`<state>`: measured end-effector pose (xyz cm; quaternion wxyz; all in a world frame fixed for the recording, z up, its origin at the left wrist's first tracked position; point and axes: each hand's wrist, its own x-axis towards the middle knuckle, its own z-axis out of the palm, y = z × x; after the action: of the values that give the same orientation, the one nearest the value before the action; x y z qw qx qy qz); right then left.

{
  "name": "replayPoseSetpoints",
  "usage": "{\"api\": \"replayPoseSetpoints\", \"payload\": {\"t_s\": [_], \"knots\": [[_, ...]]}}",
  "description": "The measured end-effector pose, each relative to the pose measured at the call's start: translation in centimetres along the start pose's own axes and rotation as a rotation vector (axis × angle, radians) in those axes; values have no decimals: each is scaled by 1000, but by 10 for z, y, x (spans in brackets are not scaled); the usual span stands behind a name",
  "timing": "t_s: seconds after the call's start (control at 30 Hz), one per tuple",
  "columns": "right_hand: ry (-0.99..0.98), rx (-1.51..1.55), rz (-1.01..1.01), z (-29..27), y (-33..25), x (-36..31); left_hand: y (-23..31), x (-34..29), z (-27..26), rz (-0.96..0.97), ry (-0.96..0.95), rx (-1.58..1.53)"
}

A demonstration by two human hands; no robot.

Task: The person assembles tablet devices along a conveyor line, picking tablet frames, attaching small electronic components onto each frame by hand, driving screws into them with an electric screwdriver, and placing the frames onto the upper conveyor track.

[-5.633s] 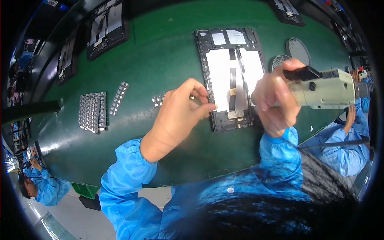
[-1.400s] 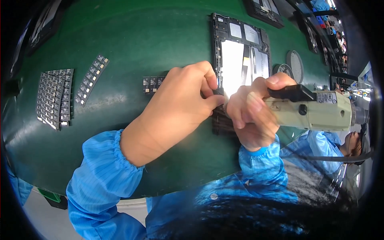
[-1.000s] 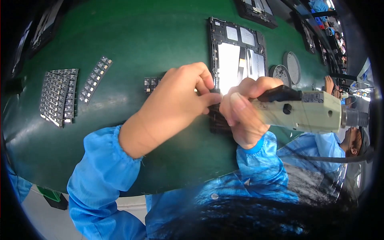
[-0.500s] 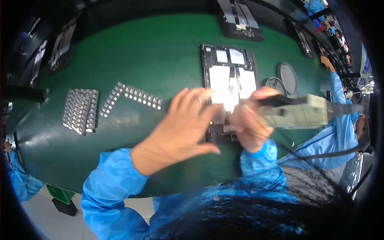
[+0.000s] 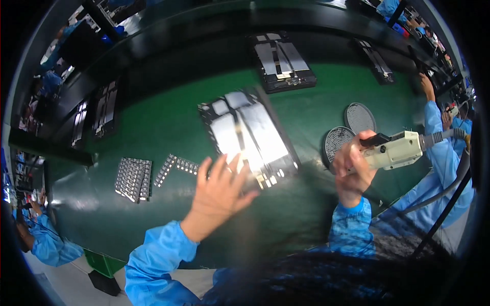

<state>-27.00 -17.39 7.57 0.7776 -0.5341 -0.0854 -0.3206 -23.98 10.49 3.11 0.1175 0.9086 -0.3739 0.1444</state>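
An opened tablet (image 5: 250, 135) with pale battery cells and a dark frame lies turned at an angle on the green table, its right edge blurred. My left hand (image 5: 219, 196) has its fingers spread over the tablet's near left edge. Their tips appear to touch it; no grip shows. To the right, my right hand (image 5: 352, 171) is wrapped round the front of a cream electric power screwdriver (image 5: 395, 151) with a black lever, held level. A grey cable runs from its back end. The tool's tip is hidden by my fingers.
Two round mesh-like dishes (image 5: 360, 118) stand beyond my right hand. Strips of small parts (image 5: 133, 178) lie stacked at left, with looser strips (image 5: 166, 171) beside them. More opened tablets (image 5: 286, 61) sit at the back. A co-worker's blue sleeve (image 5: 434, 122) is at right.
The tablet has shifted left and turned anticlockwise. My right hand has moved right, away from it, with the screwdriver. My left hand remains by the tablet's near edge. The view has also shifted.
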Motion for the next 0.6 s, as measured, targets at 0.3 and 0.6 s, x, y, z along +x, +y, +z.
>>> {"api": "replayPoseSetpoints", "payload": {"t_s": [0.3,0.6], "knots": [[103,3,-6,-19,-34,8,-143,100,-3,-109,-99,-213],[140,-62,-28,-77,-26,24,-118,173,25,-115,148,-254]]}}
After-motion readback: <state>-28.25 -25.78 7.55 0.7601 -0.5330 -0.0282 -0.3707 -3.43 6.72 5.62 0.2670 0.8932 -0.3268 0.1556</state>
